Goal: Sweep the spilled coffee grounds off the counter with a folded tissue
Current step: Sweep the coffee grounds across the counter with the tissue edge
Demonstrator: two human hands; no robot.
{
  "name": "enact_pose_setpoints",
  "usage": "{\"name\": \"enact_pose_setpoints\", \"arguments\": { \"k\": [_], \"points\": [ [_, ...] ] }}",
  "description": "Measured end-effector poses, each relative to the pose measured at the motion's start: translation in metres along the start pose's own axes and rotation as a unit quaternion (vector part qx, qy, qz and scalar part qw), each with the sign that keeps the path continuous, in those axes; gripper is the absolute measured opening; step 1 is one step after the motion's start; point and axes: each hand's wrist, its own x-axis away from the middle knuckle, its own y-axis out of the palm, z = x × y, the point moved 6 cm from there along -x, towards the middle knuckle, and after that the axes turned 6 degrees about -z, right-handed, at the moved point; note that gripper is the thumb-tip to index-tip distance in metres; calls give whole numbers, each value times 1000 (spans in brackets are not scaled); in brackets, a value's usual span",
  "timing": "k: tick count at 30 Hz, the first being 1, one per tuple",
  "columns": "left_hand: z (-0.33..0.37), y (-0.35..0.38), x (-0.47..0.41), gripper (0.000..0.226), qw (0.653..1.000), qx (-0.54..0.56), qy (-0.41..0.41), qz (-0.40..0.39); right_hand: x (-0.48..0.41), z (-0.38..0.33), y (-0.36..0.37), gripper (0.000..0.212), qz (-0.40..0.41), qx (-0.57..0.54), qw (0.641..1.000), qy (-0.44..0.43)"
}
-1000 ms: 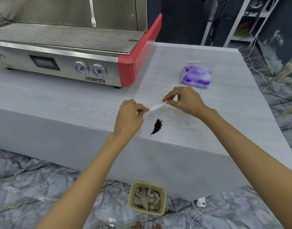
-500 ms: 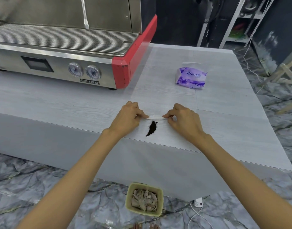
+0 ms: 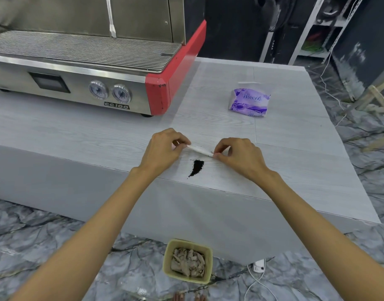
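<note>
Coffee grounds (image 3: 196,167) in small dark pile near counter (image 3: 295,135) front edge. Folded tissue (image 3: 200,150) just behind pile, pinched at ends by left hand (image 3: 165,148) and right hand (image 3: 241,157). Advice: keep tissue edge flat on surface, drag toward edge over bin (image 3: 187,260) below.

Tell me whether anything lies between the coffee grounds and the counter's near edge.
Nothing visible does. Bare counter runs from the coffee grounds to the near edge. The folded tissue, pinched between the left hand and right hand, sits on the grounds' far side.
</note>
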Motion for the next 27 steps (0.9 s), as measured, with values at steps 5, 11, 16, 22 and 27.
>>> {"name": "enact_pose_setpoints", "arguments": {
  "k": [5, 11, 16, 22, 27],
  "points": [
    [0, 0, -4, 13, 999, 31, -10, 16, -6, -2, 2, 21, -34, 1, 999, -18],
    [-5, 11, -5, 14, 996, -47, 4, -69, -4, -4, 2, 13, 5, 13, 1000, 3],
    [-6, 12, -10, 17, 994, -48, 18, -93, 4, -7, 3, 15, 44, 15, 998, 35],
    [-3, 12, -4, 26, 988, -40, 67, -134, 16, -13, 8, 16, 71, 31, 994, 82],
    [2, 9, 8, 25, 979, -59, 109, -163, 35, -19, 15, 16, 94, 34, 989, 107]
  ]
}}
